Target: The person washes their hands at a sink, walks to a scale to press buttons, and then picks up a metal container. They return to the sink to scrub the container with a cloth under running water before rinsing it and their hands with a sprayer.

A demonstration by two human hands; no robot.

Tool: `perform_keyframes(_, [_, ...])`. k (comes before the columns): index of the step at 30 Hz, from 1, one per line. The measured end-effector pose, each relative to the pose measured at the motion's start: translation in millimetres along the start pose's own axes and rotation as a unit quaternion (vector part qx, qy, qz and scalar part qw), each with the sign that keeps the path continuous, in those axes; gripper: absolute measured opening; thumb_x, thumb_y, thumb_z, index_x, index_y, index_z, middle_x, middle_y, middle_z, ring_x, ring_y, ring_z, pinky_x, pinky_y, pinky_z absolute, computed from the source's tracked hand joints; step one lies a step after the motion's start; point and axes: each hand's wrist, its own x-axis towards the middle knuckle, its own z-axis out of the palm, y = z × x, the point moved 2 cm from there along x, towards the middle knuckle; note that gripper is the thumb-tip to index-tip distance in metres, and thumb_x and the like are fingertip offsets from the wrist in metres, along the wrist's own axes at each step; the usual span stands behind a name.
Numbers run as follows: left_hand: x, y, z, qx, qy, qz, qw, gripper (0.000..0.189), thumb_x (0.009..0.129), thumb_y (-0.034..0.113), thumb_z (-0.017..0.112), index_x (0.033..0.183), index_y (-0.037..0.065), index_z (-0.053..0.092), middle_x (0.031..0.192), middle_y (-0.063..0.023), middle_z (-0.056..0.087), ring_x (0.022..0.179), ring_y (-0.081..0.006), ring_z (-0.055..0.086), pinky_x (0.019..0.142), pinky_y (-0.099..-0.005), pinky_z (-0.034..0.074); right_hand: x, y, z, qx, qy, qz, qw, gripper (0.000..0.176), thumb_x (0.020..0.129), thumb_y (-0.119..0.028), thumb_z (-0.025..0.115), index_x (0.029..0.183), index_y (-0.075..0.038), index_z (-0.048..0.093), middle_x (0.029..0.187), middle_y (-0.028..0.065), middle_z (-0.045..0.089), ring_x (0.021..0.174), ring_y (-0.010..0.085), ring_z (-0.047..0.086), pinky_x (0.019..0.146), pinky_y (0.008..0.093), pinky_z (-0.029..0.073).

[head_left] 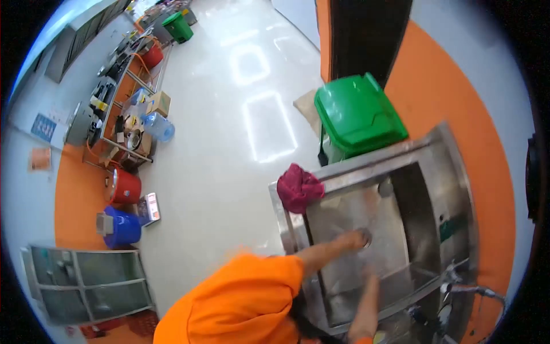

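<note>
A stainless steel sink lies in front of me, and both arms reach down into its basin. My left hand is low over the basin floor, beside a small round dark metal piece that looks like a drain or strainer. Whether the fingers grip it cannot be made out. Motion smears my right hand, which is nearer the tap side, and its fingers do not show. A crumpled maroon cloth rests on the sink's left corner, apart from both hands.
Beyond the sink stands a green lidded bin. A metal tap rises at the right rim. Across the floor are a blue bucket, a red bucket, a water bottle and a glass-doored cabinet.
</note>
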Motion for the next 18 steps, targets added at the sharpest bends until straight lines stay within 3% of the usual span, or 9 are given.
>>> perform_keyframes(1, [-8,-15,-7,-0.006,0.041,0.03,0.999,0.039,0.086,0.031,0.05,0.114,0.004,0.051,0.113,-0.0148,0.057,0.108,-0.0272,0.052,0.091,-0.0405,0.04,-34,-34,62,-0.097,0.051,0.011,0.994,0.047,0.084,-0.032,0.054,0.121,-0.005,0.047,0.116,0.0105,0.052,0.102,0.0252,0.051,0.089,0.0368,0.04])
perform_keyframes(3, [-26,-22,-5,0.16,0.1,0.079,0.979,0.037,0.086,0.028,0.049,0.114,0.003,0.051,0.113,-0.0165,0.056,0.108,-0.0272,0.052,0.09,-0.0392,0.041,-67,-67,116,-0.228,0.075,0.076,0.968,0.059,0.083,-0.035,0.055,0.131,-0.006,0.038,0.127,0.0128,0.045,0.114,0.0265,0.045,0.096,0.0369,0.035])
perform_keyframes(6, [-47,-17,28,0.374,0.129,0.099,0.913,0.034,0.086,0.023,0.047,0.113,0.002,0.05,0.113,-0.0191,0.054,0.108,-0.0271,0.051,0.089,-0.0373,0.042,-75,-69,126,-0.096,-0.013,0.22,0.971,0.058,0.086,-0.038,0.054,0.131,-0.006,0.037,0.129,0.0156,0.044,0.118,0.0262,0.042,0.098,0.0387,0.033])
perform_keyframes(7, [-46,-22,41,0.344,0.124,0.104,0.925,0.034,0.086,0.022,0.047,0.113,0.001,0.05,0.113,-0.0199,0.054,0.108,-0.0271,0.051,0.088,-0.0367,0.042,-78,-74,131,0.048,-0.053,0.181,0.981,0.053,0.087,-0.039,0.052,0.128,-0.007,0.04,0.125,0.0151,0.047,0.113,0.027,0.046,0.096,0.04,0.035])
perform_keyframes(9, [-9,-55,51,-0.015,0.076,0.171,0.982,0.028,0.086,0.018,0.044,0.108,0.002,0.051,0.105,-0.0144,0.055,0.102,-0.0229,0.052,0.083,-0.0343,0.044,-78,-79,149,0.321,-0.143,0.105,0.93,0.044,0.089,-0.04,0.047,0.122,-0.01,0.047,0.116,0.0142,0.053,0.104,0.0285,0.052,0.091,0.0426,0.039])
perform_keyframes(11, [10,-78,62,-0.181,0.014,0.234,0.955,0.021,0.084,0.015,0.044,0.099,0.003,0.053,0.094,-0.0095,0.055,0.091,-0.0191,0.053,0.077,-0.0324,0.044,-19,-38,92,0.303,-0.094,0.005,0.949,0.038,0.091,-0.038,0.046,0.114,-0.009,0.049,0.105,0.0122,0.056,0.096,0.0261,0.054,0.087,0.0405,0.041])
perform_keyframes(12, [10,-82,67,-0.158,-0.012,0.27,0.95,0.017,0.082,0.014,0.045,0.094,0.004,0.055,0.087,-0.0072,0.055,0.084,-0.0173,0.053,0.072,-0.0317,0.044,-15,-33,84,0.29,-0.069,-0.015,0.954,0.035,0.091,-0.038,0.046,0.111,-0.009,0.049,0.101,0.0111,0.055,0.092,0.0247,0.052,0.084,0.0392,0.04])
perform_keyframes(16, [17,-82,88,-0.215,-0.075,0.288,0.93,0.01,0.081,0.01,0.045,0.08,0.006,0.054,0.071,-0.0021,0.048,0.065,-0.0134,0.044,0.061,-0.0324,0.04,-40,-82,87,0.23,-0.098,0.016,0.968,0.028,0.091,-0.036,0.047,0.099,-0.009,0.048,0.087,0.0068,0.05,0.078,0.0189,0.048,0.071,0.0339,0.039])
perform_keyframes(18, [34,-68,103,-0.157,-0.05,0.304,0.939,0.015,0.082,0.007,0.042,0.093,0.003,0.053,0.085,-0.0077,0.052,0.079,-0.0163,0.047,0.073,-0.0315,0.041,-40,-117,93,0.199,-0.131,0.025,0.971,0.025,0.091,-0.035,0.047,0.093,-0.01,0.048,0.08,0.0047,0.048,0.07,0.016,0.046,0.065,0.0313,0.039])
